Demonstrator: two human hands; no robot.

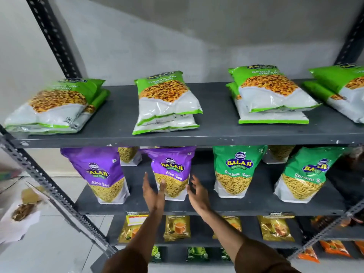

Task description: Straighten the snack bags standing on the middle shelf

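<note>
- I count four front bags standing on the middle shelf (256,205): two purple Aloo Sev, two green Ratlami Sev.
- My left hand (153,191) and right hand (198,194), fingers spread open, flank the second purple bag (171,170), the left touching it.

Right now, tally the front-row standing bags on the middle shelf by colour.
Purple Aloo Sev bags: 2
Green Ratlami Sev bags: 2
Total: 4

More bags stand behind them, too hidden to count. Both hands flank the second purple bag.
</note>
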